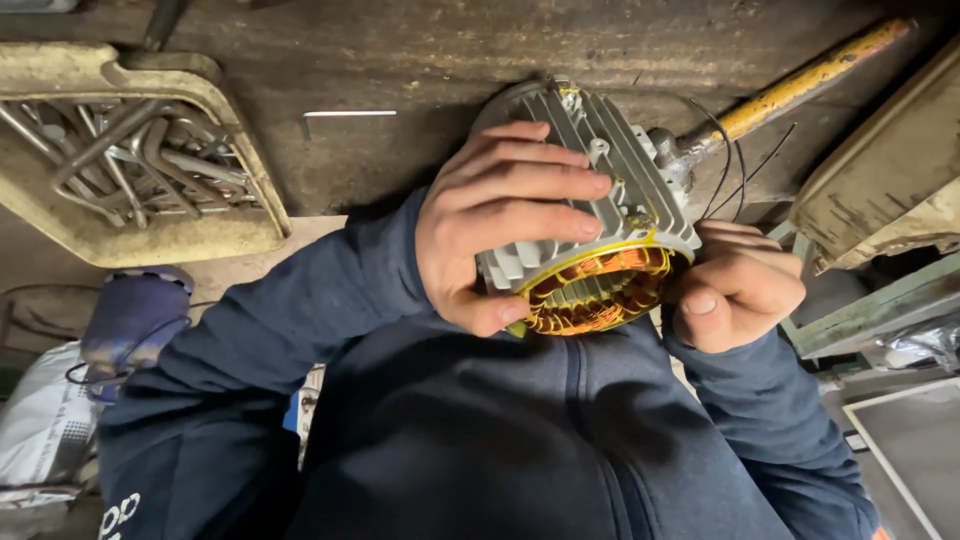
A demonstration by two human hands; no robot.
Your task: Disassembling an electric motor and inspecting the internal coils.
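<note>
A grey ribbed motor stator (610, 170), its copper windings (598, 292) edged in yellow, is gripped by left hand (500, 225) and right hand (735, 285) fingers.

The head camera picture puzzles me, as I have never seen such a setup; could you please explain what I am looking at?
The camera sits on a person's head and looks down past their dark blue jacket at their own two hands. The left hand wraps over a grey finned motor housing; the right hand grips its other side. Copper windings show in the open end. On the worn workbench lie a tray of metal tools and a yellow-handled tool.
</note>
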